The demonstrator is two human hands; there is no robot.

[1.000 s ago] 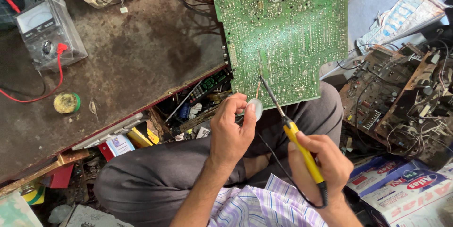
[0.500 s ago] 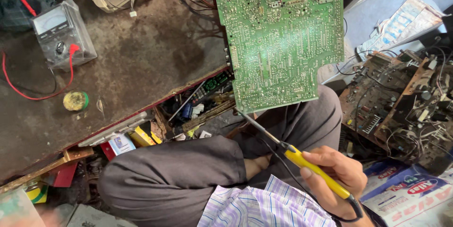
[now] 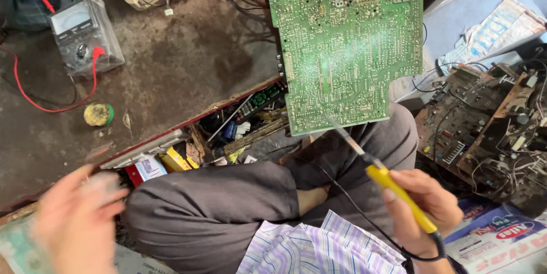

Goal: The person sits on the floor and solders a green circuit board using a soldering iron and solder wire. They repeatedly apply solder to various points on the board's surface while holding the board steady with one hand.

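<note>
Soldering iron (image 3: 393,191) in right hand (image 3: 424,208), tip on green circuit board (image 3: 347,40) (left hand (image 3: 74,220) perhaps empty).

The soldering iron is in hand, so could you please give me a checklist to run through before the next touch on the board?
1. Right hand has a firm grip on the soldering iron by its yellow handle: ok.
2. Tip close to the lower edge of the green circuit board: ok; actual contact cannot tell.
3. Left hand ready at the board: not ok, it is off to the side, blurred, over the bench edge.
4. Anything held in the left hand: cannot tell.
5. Iron's black cord away from the tip: ok, it lies across the lap.
6. Tip heat: cannot tell.
</note>
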